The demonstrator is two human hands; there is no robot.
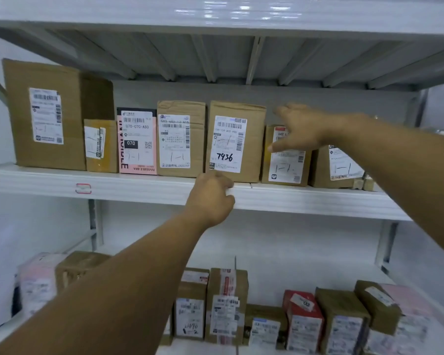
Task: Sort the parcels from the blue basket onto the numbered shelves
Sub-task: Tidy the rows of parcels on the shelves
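Upper shelf (139, 188): 7 parcels (181, 138) in a row. R hand (305, 129) spread, holding nothing, in front of 6th box (285, 170) from left. L hand (210, 198) curled at shelf edge under 7436 box (237, 142); can't tell if gripping.

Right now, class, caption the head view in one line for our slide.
Right hand spread open before a small parcel; left hand at the shelf edge below parcel 7436.
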